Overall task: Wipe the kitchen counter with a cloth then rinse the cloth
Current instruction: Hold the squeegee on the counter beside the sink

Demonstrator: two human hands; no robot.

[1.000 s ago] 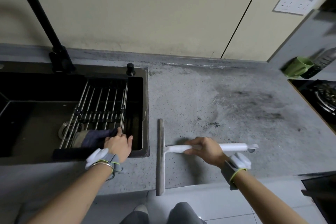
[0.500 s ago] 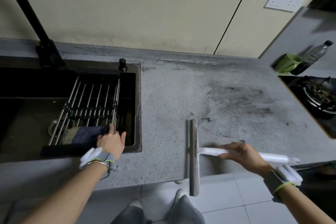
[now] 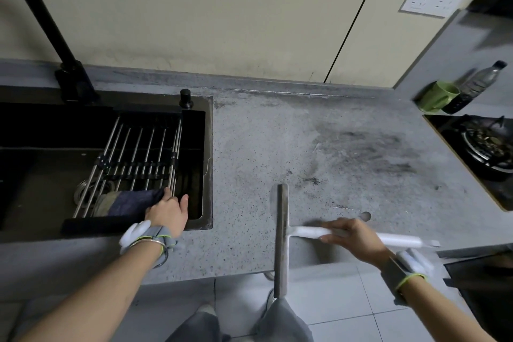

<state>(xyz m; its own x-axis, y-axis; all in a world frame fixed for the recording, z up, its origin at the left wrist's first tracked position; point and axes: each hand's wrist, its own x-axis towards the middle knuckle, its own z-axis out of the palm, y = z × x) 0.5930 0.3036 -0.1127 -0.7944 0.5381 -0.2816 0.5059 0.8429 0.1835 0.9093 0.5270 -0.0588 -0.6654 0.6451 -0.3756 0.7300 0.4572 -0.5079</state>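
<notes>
Nearest: right hand (image 3: 354,239) curled round the white handle of a squeegee (image 3: 281,236), blade w/ its near end hanging past the counter (image 3: 249,147) edge. Left hand (image 3: 168,212) at the sink (image 3: 206,164) rim, fingers on the cloth (image 3: 130,203) draped over the rack (image 3: 138,153); can't tell if it's gripped. Cloth prob soft, limp, maybe damp; bunch it mid-fold. Farther right: green mug (image 3: 437,96).

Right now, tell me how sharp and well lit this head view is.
Head view: dim, flat light; the sink interior is nearly black. The right hand and squeegee handle are motion-blurred; the left hand on the cloth is sharper. Wide-angle bending shows at the counter edges.
</notes>
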